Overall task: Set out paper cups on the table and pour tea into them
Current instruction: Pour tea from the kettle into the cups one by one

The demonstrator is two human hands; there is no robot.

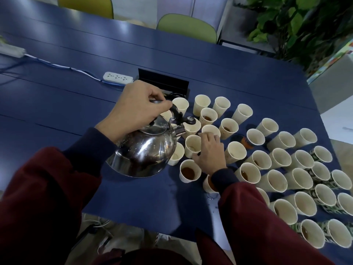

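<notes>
Counter (66, 104): dark blue, crowded with paper cups (298, 178), some holding tea.
Room: green chairs (186, 25), plant (298, 22) behind.
Left hand (137, 109): fingers grip kettle (145, 150) handle.
Right hand (209, 153): fingers hold one cup (193, 146).

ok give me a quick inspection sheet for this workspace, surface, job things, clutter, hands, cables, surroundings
surface: blue table, a small wet mark near the front edge
job's things: steel kettle lifted and tilted, spout towards the cups; many paper cups stand upright, crowded to the right; several hold tea, most look empty
clutter: open black hatch in the tabletop
hands: left hand grips the kettle's handle; right hand holds the cup beside the spout
cables: white power strip, its cable running off left; black cord in the hatch
surroundings: green chairs, leafy plant at the far side
</notes>
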